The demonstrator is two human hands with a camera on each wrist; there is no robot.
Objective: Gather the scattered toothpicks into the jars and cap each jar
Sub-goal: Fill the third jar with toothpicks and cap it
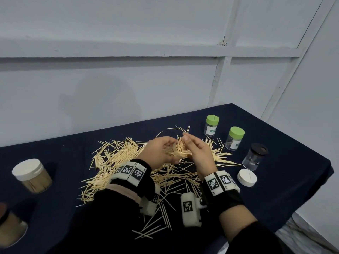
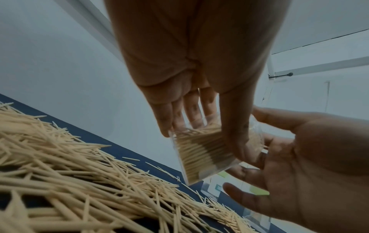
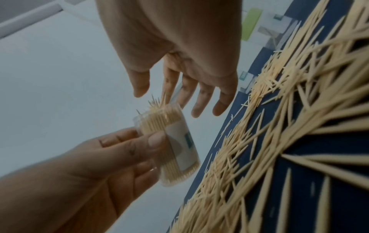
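Observation:
My left hand (image 1: 161, 151) grips a clear jar (image 3: 173, 141) packed with toothpicks, holding it tilted above the pile; thumb and fingers wrap its wall (image 2: 201, 154). Several tips poke out of its open mouth. My right hand (image 1: 196, 151) hovers at that mouth with straight, spread fingers (image 3: 199, 94), holding nothing. Scattered toothpicks (image 1: 119, 158) cover the middle of the dark blue tablecloth (image 1: 55, 154) beneath both hands. A loose white cap (image 1: 247, 177) lies to the right of my right wrist.
Two green-capped jars (image 1: 211, 125) (image 1: 235, 138) and a black-capped jar (image 1: 255, 156) stand at the right. A wider white-lidded jar of toothpicks (image 1: 32, 176) stands at the left, another jar (image 1: 11, 230) at the bottom-left corner. The wall runs behind the table.

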